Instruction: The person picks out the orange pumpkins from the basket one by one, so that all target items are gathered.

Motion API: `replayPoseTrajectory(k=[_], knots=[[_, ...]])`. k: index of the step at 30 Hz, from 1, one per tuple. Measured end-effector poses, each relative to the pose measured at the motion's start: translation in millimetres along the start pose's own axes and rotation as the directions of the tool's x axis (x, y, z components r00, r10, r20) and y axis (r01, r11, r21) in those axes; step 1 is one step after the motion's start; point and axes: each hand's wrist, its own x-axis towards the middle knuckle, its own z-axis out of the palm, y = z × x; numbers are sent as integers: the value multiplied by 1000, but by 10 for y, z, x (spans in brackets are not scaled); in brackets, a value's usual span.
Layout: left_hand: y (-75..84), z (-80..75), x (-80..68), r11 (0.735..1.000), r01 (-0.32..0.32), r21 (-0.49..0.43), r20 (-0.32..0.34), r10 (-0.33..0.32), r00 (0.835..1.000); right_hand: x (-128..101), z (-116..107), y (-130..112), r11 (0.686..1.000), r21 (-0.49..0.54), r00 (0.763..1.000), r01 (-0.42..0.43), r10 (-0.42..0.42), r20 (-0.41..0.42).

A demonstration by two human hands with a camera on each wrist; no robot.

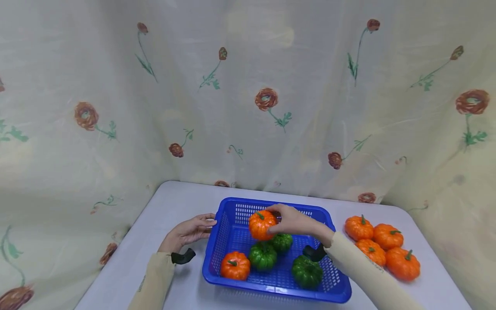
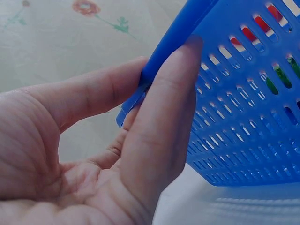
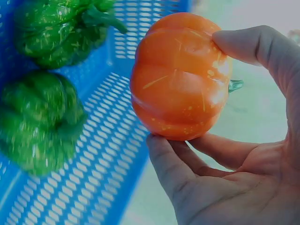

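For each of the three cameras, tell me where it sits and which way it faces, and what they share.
Head: sits high, faces forward and down at the table, the basket and curtain; both sleeved arms show.
Left wrist: sits by the left hand, faces its fingers gripping the basket's rim.
Right wrist: sits by the right hand, faces the held orange pumpkin above two green ones.
Shared: the head and right wrist views both show that pumpkin; all three show the basket.

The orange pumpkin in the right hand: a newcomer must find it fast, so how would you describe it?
Find the blue basket mid-table. Above its far half, the right hand holds an orange pumpkin in its grip. It is the only pumpkin lifted; the rest lie in the basket or on the table.
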Motion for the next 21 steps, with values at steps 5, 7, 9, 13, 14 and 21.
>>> replayPoseTrajectory(k=[5, 7, 9, 13, 14, 21], knots=[[-1, 9, -2, 1000, 16, 0, -45, -16, 999, -347, -215, 61, 999, 13, 997, -34, 35, -68], [-6, 10, 6, 1000, 21, 2, -54, -21, 998, -501, -291, 124, 998, 15, 993, -61, 62, -104], [-11, 12, 13, 1000, 22, 4, -54, -22, 998, -668, -364, 196, 995, 24, 986, -96, 98, -135], [-13, 13, 8, 1000, 24, -1, -51, -24, 998, -1018, -501, 354, 985, 52, 966, -167, 174, -189], [-12, 13, 5, 1000, 23, -3, -51, -23, 998, -1102, -531, 401, 979, 61, 959, -193, 201, -198], [4, 25, -4, 1000, 22, -4, -27, -22, 999, -1625, -619, 664, 929, 105, 902, -355, 370, -223]])
